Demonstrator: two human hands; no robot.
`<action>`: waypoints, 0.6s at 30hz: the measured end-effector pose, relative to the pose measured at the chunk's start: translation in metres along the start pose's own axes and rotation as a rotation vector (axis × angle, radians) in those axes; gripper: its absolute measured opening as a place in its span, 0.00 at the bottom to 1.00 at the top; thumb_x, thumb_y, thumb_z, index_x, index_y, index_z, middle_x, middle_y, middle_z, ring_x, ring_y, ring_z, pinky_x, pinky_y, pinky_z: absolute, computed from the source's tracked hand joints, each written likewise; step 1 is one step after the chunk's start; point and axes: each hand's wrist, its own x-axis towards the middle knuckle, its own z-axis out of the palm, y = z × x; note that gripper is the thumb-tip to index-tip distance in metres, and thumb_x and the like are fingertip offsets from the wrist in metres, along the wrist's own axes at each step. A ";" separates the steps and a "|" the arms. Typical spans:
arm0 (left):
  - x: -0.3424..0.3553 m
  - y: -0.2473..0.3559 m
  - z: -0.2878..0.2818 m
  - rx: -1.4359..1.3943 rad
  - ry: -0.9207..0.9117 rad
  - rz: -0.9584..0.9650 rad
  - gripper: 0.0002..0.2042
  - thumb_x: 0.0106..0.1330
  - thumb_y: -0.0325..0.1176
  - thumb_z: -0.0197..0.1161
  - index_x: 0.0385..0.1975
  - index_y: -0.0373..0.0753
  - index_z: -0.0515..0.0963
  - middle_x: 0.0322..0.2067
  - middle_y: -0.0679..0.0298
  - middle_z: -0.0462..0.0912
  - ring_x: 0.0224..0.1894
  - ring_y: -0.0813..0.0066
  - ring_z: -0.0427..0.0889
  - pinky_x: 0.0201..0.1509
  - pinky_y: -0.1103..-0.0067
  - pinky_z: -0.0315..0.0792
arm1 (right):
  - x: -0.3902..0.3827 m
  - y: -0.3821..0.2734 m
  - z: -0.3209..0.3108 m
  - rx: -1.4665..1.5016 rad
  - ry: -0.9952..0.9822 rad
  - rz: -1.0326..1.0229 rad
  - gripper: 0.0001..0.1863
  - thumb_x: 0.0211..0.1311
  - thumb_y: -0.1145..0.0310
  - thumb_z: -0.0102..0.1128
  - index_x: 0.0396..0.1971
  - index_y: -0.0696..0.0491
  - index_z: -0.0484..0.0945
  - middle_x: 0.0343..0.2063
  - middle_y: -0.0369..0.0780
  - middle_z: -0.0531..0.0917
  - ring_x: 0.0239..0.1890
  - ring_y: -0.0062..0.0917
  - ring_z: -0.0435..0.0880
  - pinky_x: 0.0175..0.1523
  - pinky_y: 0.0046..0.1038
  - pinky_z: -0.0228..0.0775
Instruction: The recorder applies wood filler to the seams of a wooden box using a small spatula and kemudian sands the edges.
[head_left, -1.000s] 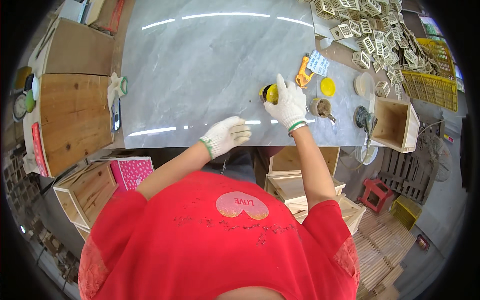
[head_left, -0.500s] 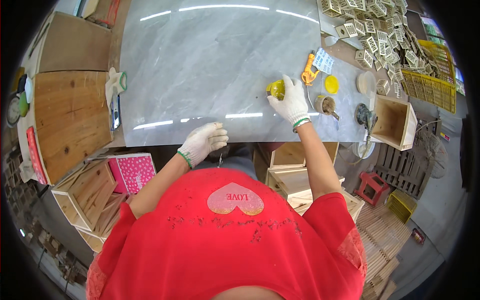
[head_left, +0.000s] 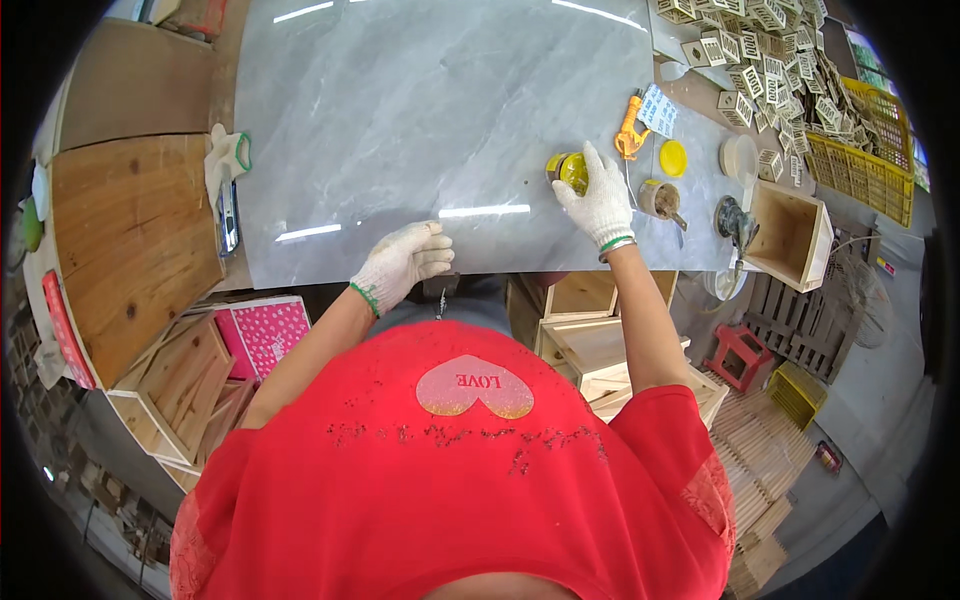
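Note:
My right hand (head_left: 598, 205), in a white knit glove, grips a small yellow and dark jar (head_left: 567, 172) at the right part of the grey marble worktop (head_left: 380, 120). Beside it are an orange tool (head_left: 629, 135) with a cord, a printed blue-and-white slip (head_left: 657, 110), a yellow lid (head_left: 673, 158) and an open can (head_left: 660, 199) with a stick in it. My gloved left hand (head_left: 405, 260) hangs at the near edge with fingers loosely bent and apart, holding nothing.
Wooden blocks (head_left: 765, 70) and a yellow crate (head_left: 860, 170) fill the upper right. A wooden box (head_left: 785, 235), metal tool (head_left: 733, 230) and tub (head_left: 739, 158) sit at the right. A spare glove (head_left: 222, 160) and cutter (head_left: 228, 220) lie left. Wooden boxes (head_left: 165, 395) stand below.
My right hand has shifted to the right with the jar in its grip. My left hand has drawn leftward along the near edge. The whole view has shifted slightly.

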 end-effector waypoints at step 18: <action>0.003 0.009 -0.009 0.019 0.001 -0.025 0.15 0.73 0.34 0.61 0.54 0.34 0.76 0.43 0.58 0.85 0.43 0.68 0.86 0.49 0.73 0.84 | 0.007 -0.005 0.016 -0.015 0.101 -0.086 0.43 0.52 0.51 0.74 0.67 0.53 0.70 0.54 0.54 0.77 0.55 0.50 0.76 0.61 0.46 0.67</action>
